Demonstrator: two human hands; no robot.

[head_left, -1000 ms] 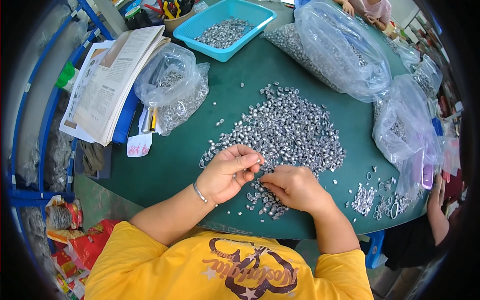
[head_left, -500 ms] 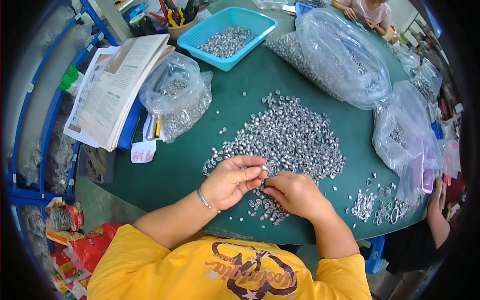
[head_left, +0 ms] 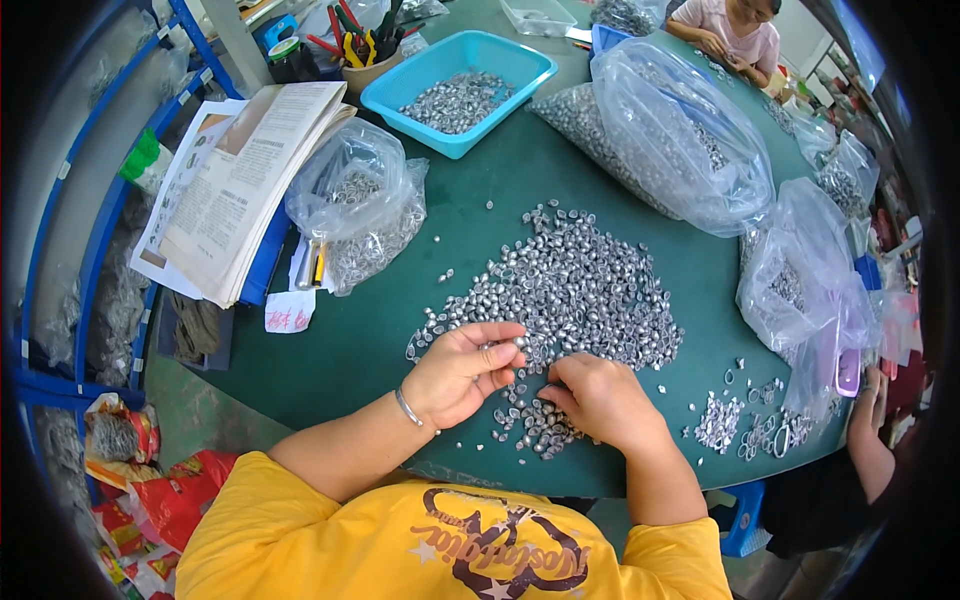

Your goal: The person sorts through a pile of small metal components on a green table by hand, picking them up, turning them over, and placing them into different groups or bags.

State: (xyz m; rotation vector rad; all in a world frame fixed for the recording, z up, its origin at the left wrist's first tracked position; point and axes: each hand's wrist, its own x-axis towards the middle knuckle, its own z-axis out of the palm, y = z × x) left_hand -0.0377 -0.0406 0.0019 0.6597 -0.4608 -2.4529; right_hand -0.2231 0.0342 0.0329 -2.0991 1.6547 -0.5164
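A wide heap of small silvery metal pieces [head_left: 570,275], rounded and shiny, lies on the green table in front of me. At the heap's near left edge my left hand [head_left: 462,372] pinches one such small metal piece [head_left: 519,342] between thumb and fingertips. My right hand [head_left: 600,398] is just to the right, its fingers curled down over the near part of the heap. Whatever those fingertips hold, if anything, is hidden beneath the hand. A smaller cluster of the same pieces [head_left: 545,435] spreads between my hands and the table's near edge.
Beyond the heap stands a blue basket [head_left: 458,145] of similar pieces. Large clear bags [head_left: 690,130] sit at the right, another bag [head_left: 375,235] at the left beside a newspaper stack [head_left: 240,190]. Small parts [head_left: 718,422] lie near right. Another person [head_left: 735,40] works across the table.
My right hand has drawn slightly to the right, away from the left hand. The left hand keeps its pinch almost in place. The view has tilted a little.
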